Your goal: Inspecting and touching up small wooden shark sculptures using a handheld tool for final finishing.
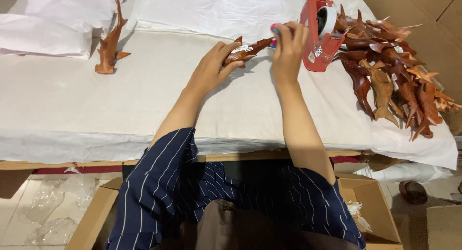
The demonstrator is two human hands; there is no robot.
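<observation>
Head view, left hand point(210, 67) clasping glossy wooden fish carving point(243, 51), right hand point(288, 46) pinching its tapered tail.

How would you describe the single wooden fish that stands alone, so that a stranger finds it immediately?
Start at the white paper-covered table and look to its far left corner, beside the crumpled white paper sheets. There stands one wooden fish carving, lighter orange-brown, upright. Unlike the pile of carvings at the right, it stands alone, away from both hands.

red tape dispenser point(315, 33), reddish-brown carving point(243, 51) — white-labelled
</observation>
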